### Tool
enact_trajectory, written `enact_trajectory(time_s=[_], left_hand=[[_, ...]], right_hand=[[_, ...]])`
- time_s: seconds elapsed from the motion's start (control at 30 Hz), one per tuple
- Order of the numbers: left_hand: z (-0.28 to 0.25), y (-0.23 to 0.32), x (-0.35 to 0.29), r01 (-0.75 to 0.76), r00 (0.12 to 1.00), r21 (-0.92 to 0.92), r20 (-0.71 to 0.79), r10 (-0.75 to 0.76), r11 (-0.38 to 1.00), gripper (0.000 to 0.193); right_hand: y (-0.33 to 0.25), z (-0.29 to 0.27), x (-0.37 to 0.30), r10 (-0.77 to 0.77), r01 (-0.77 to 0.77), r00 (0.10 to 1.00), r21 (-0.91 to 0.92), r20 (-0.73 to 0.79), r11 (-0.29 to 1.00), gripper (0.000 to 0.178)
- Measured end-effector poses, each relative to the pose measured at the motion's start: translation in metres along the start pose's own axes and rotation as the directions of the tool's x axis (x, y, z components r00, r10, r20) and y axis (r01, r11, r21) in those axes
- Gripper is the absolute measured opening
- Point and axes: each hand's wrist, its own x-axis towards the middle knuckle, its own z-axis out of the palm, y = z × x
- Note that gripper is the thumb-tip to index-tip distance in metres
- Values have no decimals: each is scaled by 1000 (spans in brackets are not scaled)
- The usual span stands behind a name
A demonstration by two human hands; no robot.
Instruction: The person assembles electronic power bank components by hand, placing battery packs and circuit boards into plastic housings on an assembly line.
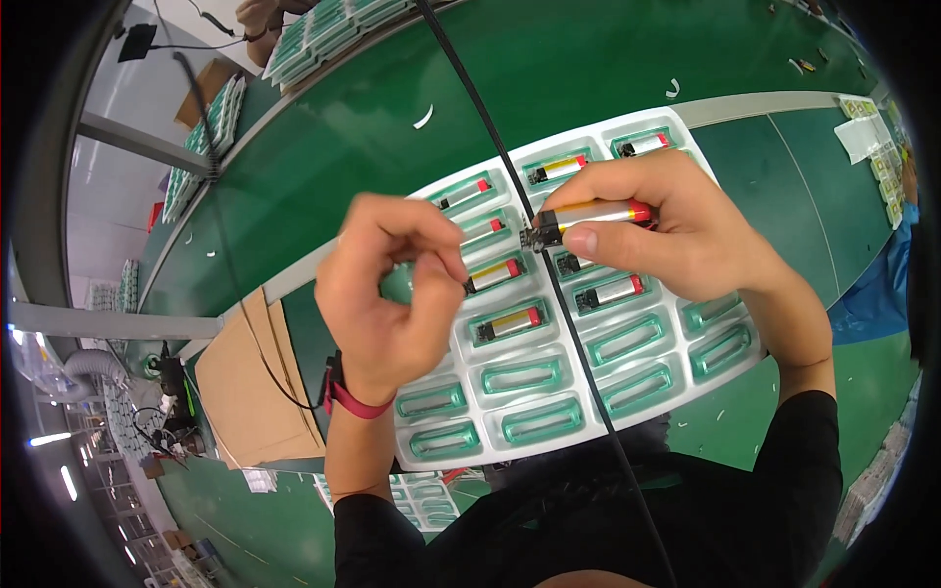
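Silver battery (606,212) up in the air, right over the white tray (487,451), and it's the right hand (698,230) that has it! Thumb below, fingers above, a firm grasp along the length: the black end points leftward, the red end tucks toward the palm, and a yellow stripe shows on the body.

Across to the left hand (358,306), well up over the tray's left side: fingers curled, thumb and forefinger tips close together, but I cannot tell whether anything is pinched between them. A red wristband (358,404) circles that wrist.

Down in the tray, more red-ended batteries (511,324) lie one to a pocket in the upper rows, while the lower pockets show bare greenish hollows. A black cable (470,89) cuts diagonally across the whole scene, passing just beside the held battery's dark end.

Out on the green table (323,167), white curled strips (424,118) are scattered beyond the tray. Brown cardboard (250,382) lies to the left, stacked trays (328,39) sit at the upper left, and near them there's another person's hand (257,14).
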Motion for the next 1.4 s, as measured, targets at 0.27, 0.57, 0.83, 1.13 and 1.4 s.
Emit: enact_trajectory(time_s=[0.27, 0.57, 0.83, 1.13, 1.4], left_hand=[[12, 1, 4, -480, 877, 527, 266, 400, 702, 23], [12, 10, -3, -425, 905, 557, 249, 345, 713, 22], [11, 18, -2, -52, 995, 302, 101, 22, 952, 29], [-14, 24, 5, -117, 972, 72, 214, 99, 991, 38], [8, 8, -1, -258, 965, -455, -164, 205, 852, 34]], right_hand=[[3, -1, 1, 65, -58, 989, -59, 132, 997, 19], [7, 6, 2, -3, -2, 985, 26, 174, 1000, 22], [15, 14, 4, -373, 400, 915, -224, 157, 889, 29], [3, 23, -10, -344, 370, 923, -151, 176, 917, 30], [0, 27, -7, 56, -126, 991, 667, 126, 734, 32]])
